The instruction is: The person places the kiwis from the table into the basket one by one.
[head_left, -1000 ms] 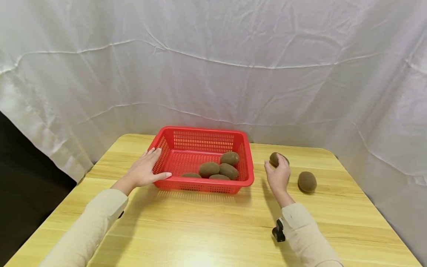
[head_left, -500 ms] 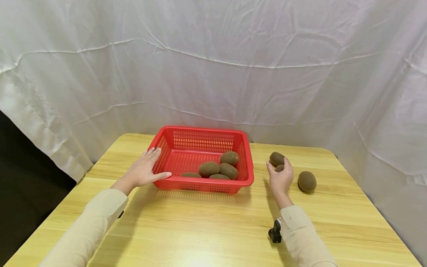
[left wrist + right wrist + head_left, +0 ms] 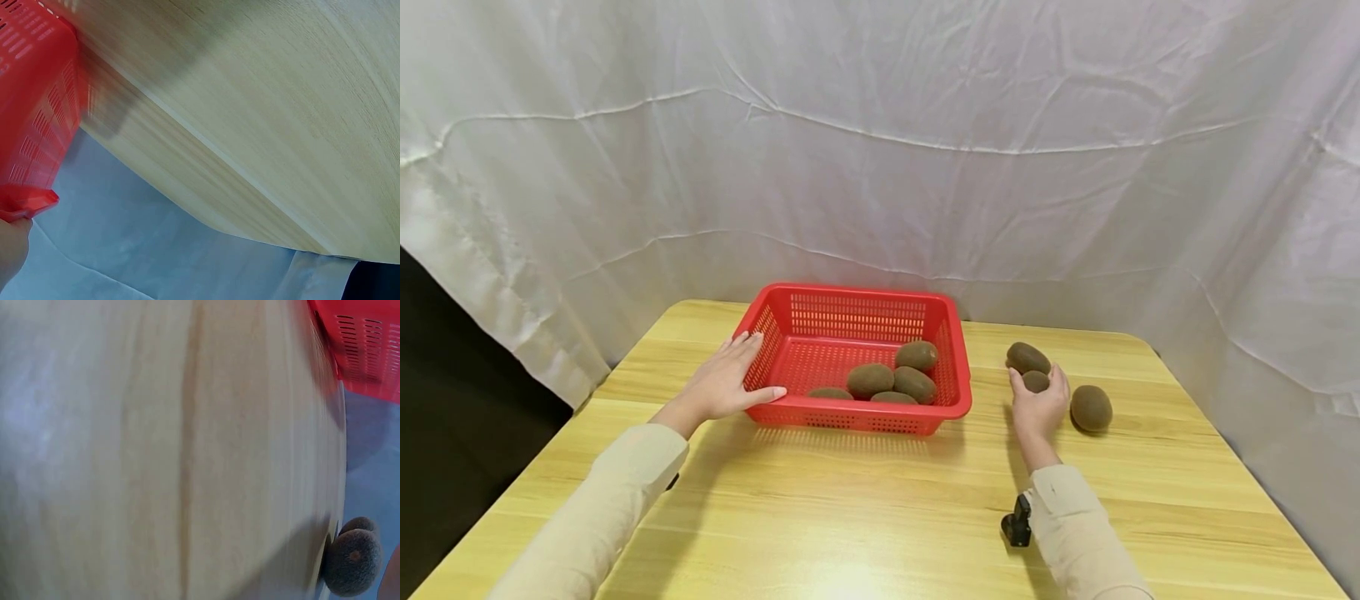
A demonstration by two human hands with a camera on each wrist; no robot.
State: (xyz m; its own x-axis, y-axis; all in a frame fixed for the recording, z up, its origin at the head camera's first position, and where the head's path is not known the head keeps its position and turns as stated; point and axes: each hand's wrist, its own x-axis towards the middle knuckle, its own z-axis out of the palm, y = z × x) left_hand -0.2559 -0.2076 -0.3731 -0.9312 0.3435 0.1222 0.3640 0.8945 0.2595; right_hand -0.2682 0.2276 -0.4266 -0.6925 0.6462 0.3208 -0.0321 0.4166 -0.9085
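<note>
My left hand point(image 3: 721, 385) rests at the front left corner of a red plastic basket point(image 3: 865, 402), fingers spread straight over the left rim and thumb along the front rim. Several brown kiwis, one of them a kiwi point(image 3: 870, 381) near the middle, lie inside toward the front right. To the right of the basket, my right hand point(image 3: 1039, 412) has its thumb and fingers round a kiwi point(image 3: 1035, 382), partly hidden by the hand. Just behind that one lies another kiwi point(image 3: 1027, 357). The right wrist view shows a kiwi point(image 3: 353, 562) beside the hand's edge.
One more kiwi point(image 3: 1091, 408) sits right of the right hand on the wooden table point(image 3: 850, 508). White curtain cloth point(image 3: 880, 167) hangs behind the table. A small black camera point(image 3: 1017, 522) is strapped at the right wrist.
My right hand has shifted a little right and settled round the near kiwi, leaving the far one uncovered. The left hand and basket have stayed put.
</note>
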